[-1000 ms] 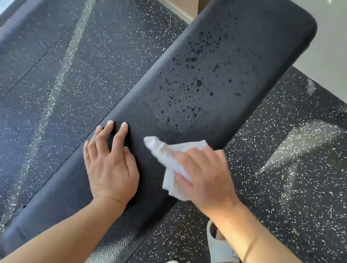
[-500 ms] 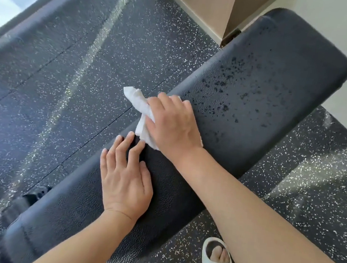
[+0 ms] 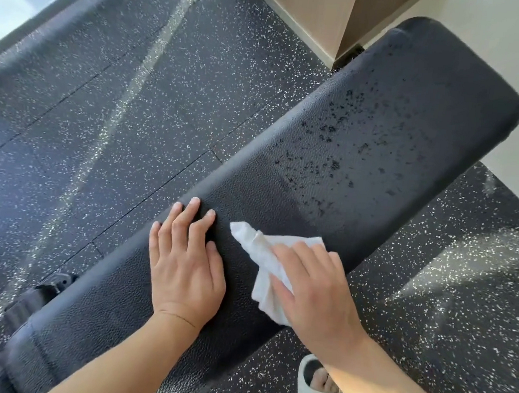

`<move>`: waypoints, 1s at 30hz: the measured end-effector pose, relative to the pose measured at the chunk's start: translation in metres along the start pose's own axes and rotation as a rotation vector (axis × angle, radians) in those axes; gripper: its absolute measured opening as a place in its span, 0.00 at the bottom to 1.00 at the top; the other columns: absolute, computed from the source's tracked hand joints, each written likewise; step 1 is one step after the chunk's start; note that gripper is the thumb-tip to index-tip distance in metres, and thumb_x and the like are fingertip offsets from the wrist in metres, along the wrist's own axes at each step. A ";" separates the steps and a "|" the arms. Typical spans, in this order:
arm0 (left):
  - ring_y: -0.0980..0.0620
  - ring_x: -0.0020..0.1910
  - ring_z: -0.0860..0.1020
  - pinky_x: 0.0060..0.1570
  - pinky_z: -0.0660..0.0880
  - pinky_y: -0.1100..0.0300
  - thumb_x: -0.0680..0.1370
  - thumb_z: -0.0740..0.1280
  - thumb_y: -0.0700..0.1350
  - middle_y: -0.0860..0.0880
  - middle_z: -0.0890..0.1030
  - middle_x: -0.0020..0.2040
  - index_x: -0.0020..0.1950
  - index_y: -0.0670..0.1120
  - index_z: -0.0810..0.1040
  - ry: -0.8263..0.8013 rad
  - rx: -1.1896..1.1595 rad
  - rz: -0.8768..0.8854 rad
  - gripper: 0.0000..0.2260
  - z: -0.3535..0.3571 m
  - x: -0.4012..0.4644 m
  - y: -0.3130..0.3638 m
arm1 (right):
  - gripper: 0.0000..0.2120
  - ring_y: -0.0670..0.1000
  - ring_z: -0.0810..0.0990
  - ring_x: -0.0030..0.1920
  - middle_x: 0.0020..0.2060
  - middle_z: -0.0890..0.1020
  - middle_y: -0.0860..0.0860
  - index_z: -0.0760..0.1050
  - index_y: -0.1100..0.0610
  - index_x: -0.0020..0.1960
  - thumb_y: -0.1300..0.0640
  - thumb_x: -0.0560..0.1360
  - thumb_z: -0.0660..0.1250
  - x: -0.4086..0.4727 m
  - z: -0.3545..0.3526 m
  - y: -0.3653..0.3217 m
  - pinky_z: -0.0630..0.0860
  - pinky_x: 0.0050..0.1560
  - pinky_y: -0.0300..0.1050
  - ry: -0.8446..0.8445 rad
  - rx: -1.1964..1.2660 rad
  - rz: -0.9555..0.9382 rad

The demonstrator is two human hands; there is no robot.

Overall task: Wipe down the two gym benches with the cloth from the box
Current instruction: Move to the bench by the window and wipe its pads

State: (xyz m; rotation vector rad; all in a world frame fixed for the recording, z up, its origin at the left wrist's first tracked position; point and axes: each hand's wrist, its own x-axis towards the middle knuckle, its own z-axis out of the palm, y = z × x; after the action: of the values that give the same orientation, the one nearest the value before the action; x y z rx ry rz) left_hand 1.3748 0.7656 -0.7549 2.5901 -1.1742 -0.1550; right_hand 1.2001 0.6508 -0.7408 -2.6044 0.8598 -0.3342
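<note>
A long black padded gym bench (image 3: 385, 129) runs diagonally from lower left to upper right. Dark wet droplets (image 3: 329, 146) speckle its far half. My left hand (image 3: 186, 268) lies flat on the pad near its left edge, fingers straight. Just to the right, my right hand (image 3: 315, 293) covers a crumpled white cloth (image 3: 264, 260) and holds it against the pad near the right edge. One twisted corner of the cloth sticks out toward my left hand. The right thumb is hidden under the cloth. No second bench or box is in view.
Black rubber flooring with white flecks (image 3: 116, 119) surrounds the bench. A wooden wall corner (image 3: 333, 13) stands beyond the far end. A foot in a pale sandal (image 3: 321, 392) is beside the bench at lower right. Part of the bench's black frame (image 3: 39, 295) shows at lower left.
My right hand swept the cloth from the pad's right edge over to the left edge and back to the right. The left hand stayed flat on the pad.
</note>
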 end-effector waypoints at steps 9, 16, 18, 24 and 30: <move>0.39 0.81 0.64 0.81 0.55 0.37 0.81 0.57 0.47 0.45 0.70 0.78 0.70 0.47 0.72 0.014 0.027 0.012 0.18 0.002 0.001 -0.001 | 0.10 0.57 0.77 0.49 0.49 0.80 0.52 0.77 0.55 0.56 0.54 0.76 0.66 0.141 0.032 -0.036 0.68 0.52 0.52 0.009 -0.028 -0.038; 0.39 0.80 0.64 0.80 0.57 0.37 0.81 0.57 0.46 0.44 0.70 0.78 0.74 0.47 0.72 0.007 0.041 0.019 0.21 0.002 0.001 -0.001 | 0.09 0.55 0.79 0.55 0.53 0.82 0.50 0.76 0.51 0.56 0.54 0.77 0.63 0.209 0.052 -0.056 0.70 0.53 0.51 -0.150 -0.074 -0.042; 0.38 0.79 0.64 0.79 0.57 0.36 0.81 0.58 0.46 0.43 0.71 0.76 0.70 0.46 0.72 0.011 0.044 0.020 0.18 0.003 0.000 -0.001 | 0.10 0.56 0.78 0.52 0.50 0.81 0.51 0.76 0.52 0.55 0.52 0.74 0.65 0.186 0.043 -0.052 0.68 0.51 0.52 -0.068 -0.030 -0.049; 0.40 0.82 0.62 0.79 0.56 0.35 0.81 0.57 0.46 0.46 0.68 0.80 0.73 0.47 0.71 -0.002 0.028 0.018 0.20 0.003 0.000 0.000 | 0.11 0.57 0.74 0.45 0.46 0.77 0.50 0.78 0.54 0.58 0.53 0.77 0.66 0.047 0.009 -0.017 0.71 0.44 0.54 0.003 0.026 -0.035; 0.39 0.81 0.63 0.79 0.56 0.35 0.81 0.57 0.45 0.45 0.69 0.79 0.73 0.46 0.72 0.036 0.011 0.028 0.21 0.005 0.000 -0.003 | 0.08 0.55 0.72 0.40 0.41 0.75 0.50 0.79 0.56 0.54 0.56 0.76 0.70 -0.008 0.004 -0.001 0.69 0.39 0.52 0.028 -0.013 -0.035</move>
State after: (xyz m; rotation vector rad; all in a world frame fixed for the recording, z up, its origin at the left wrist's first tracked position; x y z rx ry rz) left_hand 1.3754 0.7665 -0.7601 2.5736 -1.2020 -0.0963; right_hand 1.1956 0.6577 -0.7445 -2.6352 0.8286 -0.3773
